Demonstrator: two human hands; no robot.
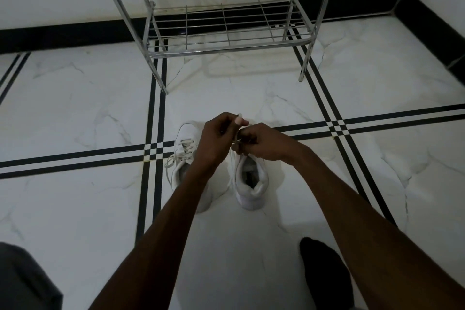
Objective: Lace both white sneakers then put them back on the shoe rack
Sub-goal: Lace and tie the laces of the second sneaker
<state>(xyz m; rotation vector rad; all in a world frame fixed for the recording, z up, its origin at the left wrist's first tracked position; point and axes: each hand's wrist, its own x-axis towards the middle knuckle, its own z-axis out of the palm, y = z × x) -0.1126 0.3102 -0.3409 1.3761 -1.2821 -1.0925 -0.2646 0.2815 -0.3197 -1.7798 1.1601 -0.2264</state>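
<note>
- Kneeling or crouching at lower left: a grey-clad knee (22, 277) at the frame's corner, cut off by the edge.
- Floor (75, 108): white marble-look tiles, crossed by paired black stripes that meet in small checkered crossings.
- Black skirting (63, 35): runs along the base of the white wall, behind the rack.
- Left sneaker (185, 143): white, upright on the floor, toe pointing toward the rack. Laces (183, 150) are threaded across the front, with 1 loose end trailing down its left side. The left forearm crosses over its heel half.
- Left hand (216, 141): raised above the gap between the 2 shoes, fingers curled narrow, thumb and forefinger pinched on a pale lace tip (239, 116) at the top of the hand.
- Shoe rack (221, 43): chrome tube and wire frame, 2 tiers visible, standing against the wall well beyond the shoes. Neither sneaker is on it.
- Right sneaker (247, 178): white, upright, just beside the left sneaker, heel opening toward the camera and the dark insole visible. Its front half is hidden under the hands, so the lacing cannot be judged.
- Right hand (261, 143): just beside the left hand, low over the front of the right sneaker, fingers closed tight around lace; exactly which strand cannot be told.
- Black sock-clad foot (324, 277): on the floor at lower right, partly behind the right forearm.
</note>
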